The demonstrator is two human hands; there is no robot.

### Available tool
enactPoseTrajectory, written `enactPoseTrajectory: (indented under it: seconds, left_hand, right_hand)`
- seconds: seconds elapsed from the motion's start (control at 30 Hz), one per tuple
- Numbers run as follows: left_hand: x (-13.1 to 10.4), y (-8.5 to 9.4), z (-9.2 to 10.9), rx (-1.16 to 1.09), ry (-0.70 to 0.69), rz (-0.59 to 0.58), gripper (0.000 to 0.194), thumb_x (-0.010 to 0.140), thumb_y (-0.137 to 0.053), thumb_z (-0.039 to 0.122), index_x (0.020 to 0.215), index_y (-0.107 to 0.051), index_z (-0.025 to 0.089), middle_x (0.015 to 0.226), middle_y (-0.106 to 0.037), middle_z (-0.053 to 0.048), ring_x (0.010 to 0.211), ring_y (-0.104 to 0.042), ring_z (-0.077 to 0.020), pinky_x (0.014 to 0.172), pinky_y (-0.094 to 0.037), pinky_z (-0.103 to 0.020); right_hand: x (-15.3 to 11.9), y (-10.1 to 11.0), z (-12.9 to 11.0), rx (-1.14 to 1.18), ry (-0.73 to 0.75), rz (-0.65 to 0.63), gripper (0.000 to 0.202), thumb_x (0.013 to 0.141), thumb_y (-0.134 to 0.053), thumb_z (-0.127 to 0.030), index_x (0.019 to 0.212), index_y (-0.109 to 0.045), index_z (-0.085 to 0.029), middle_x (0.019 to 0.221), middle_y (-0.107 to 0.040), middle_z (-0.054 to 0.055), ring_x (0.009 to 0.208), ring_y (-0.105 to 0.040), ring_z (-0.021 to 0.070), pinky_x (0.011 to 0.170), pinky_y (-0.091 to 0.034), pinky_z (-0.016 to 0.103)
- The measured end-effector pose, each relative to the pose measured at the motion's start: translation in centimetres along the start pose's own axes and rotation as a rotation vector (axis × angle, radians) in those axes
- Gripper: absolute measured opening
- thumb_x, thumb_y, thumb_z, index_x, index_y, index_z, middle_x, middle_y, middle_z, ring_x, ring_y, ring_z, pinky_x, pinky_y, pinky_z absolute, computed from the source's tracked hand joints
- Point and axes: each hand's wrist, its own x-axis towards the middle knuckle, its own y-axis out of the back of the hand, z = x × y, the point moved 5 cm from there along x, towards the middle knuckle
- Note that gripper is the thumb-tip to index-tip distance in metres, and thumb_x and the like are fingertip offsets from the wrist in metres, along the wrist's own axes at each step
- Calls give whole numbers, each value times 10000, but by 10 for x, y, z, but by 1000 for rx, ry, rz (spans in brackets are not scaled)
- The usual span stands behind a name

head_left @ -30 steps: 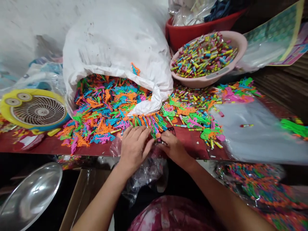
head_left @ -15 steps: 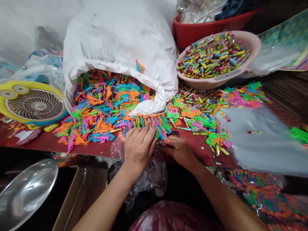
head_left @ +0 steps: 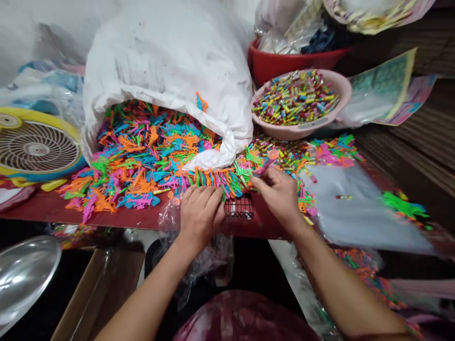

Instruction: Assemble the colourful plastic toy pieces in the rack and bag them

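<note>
My left hand (head_left: 202, 210) is closed, its fingers curled over the left part of a black grid rack (head_left: 241, 207); its fingertips are partly hidden. Just beyond them stands a tight row of small coloured plastic toy pieces (head_left: 216, 181), upright side by side. To the right, my right hand (head_left: 280, 192) pinches a purple plastic toy piece (head_left: 265, 166) between thumb and fingers. A round orange tip (head_left: 273, 154) shows at its upper end; whether it belongs to that piece is unclear. Green toy pieces (head_left: 245, 171) lie close by its thumb.
A white sack (head_left: 167, 57) spills a heap of mixed plastic pieces (head_left: 142, 147) onto the red table (head_left: 124, 219). Behind at right, a pink basin (head_left: 343, 90) holds small coloured tubes, near a red basin (head_left: 295, 61). Clear plastic bags (head_left: 355, 213) lie at right; a yellow fan (head_left: 37, 149) stands left.
My right hand has moved up and right, away from the row, and now holds a purple piece. The black rack shows more. My left hand stays by the row; the view has shifted.
</note>
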Motion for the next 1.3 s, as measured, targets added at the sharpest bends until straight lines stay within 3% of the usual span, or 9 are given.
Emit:
enactPoseTrajectory:
  seconds: [0.13, 0.27, 0.4, 0.57, 0.67, 0.8, 0.97, 1.2, 1.3]
  left_hand:
    - [3, 2, -9, -146, -29, -4, 206, 855, -578, 194, 1053, -630, 210, 995, -715, -37, 939, -632, -209, 1017, -399, -437]
    - [4, 5, -17, -285, -122, -133, 247, 812, -540, 162, 1042, -614, 215, 1086, -693, -45, 1120, -613, -223, 1167, -260, -513]
    - [0, 7, -26, -220, -127, -164, 308, 821, -511, 165, 1114, -597, 207, 1199, -653, -83, 1385, -447, -275, 1219, -65, -593]
    - [-13, 4, -25, -126, -86, -110, 518, 876, -508, 210, 1393, -468, 221, 1541, -411, -140, 1502, -264, -296, 1226, -69, -581]
    - [-33, 4, -22, -12, 158, 16, 694, 929, -530, 311, 1549, -234, 219, 1615, -277, -175, 1531, -159, -324, 1218, -55, -599]
    - [-74, -8, -24, -68, 611, 141, 864, 944, -527, 432, 1577, -33, 110, 1610, -207, -272, 1519, -187, -345, 1190, -231, -558]
    - [-89, -43, -28, -306, 645, -62, 518, 979, -444, 408, 1422, -411, 142, 1329, -583, -194, 1265, -545, -305, 1040, -449, -477]
    - [-80, -47, -32, -220, 620, -255, 490, 857, -610, 504, 1184, -578, 140, 1156, -633, -161, 1133, -579, -328, 961, -462, -470]
    - [-76, -50, -29, -198, 671, -318, 512, 866, -594, 487, 1250, -562, 149, 1276, -606, -172, 1248, -525, -338, 1045, -403, -491]
  right_hand:
    - [10, -7, 74, -202, -107, -134, 307, 805, -596, -321, 550, -470, -205, 514, -409, -48, 532, -394, 117, 544, -265, 256]
    - [16, -6, 100, -482, -133, -397, 262, 841, -539, -311, 621, -615, -191, 580, -563, 16, 582, -487, 160, 576, -287, 278]
    - [7, 7, 81, -660, -111, -317, 266, 883, -503, -286, 771, -707, -158, 776, -692, 124, 721, -602, 225, 649, -377, 310]
    - [-35, -34, 40, 48, 69, -407, 295, 834, -502, -165, 1043, -708, -192, 1034, -731, 76, 943, -663, 200, 858, -486, 311]
    - [-59, -62, 34, 260, -12, -428, 322, 795, -525, -151, 1065, -694, -195, 1046, -727, 62, 957, -668, 199, 849, -503, 315]
    - [-79, -77, 32, 310, -149, -323, 205, 788, -564, -186, 954, -684, -188, 857, -682, 28, 746, -619, 163, 687, -486, 273]
    - [-91, -77, 17, 179, -88, -242, 78, 848, -536, -200, 837, -613, -194, 766, -586, 4, 703, -549, 148, 664, -431, 266]
    - [-89, -74, 6, 116, 1, -230, 71, 881, -551, -218, 824, -590, -200, 769, -600, 9, 723, -563, 161, 681, -434, 280]
    - [-89, -71, 3, 153, 9, -154, 82, 899, -578, -265, 883, -622, -198, 821, -633, 21, 766, -590, 170, 720, -456, 294]
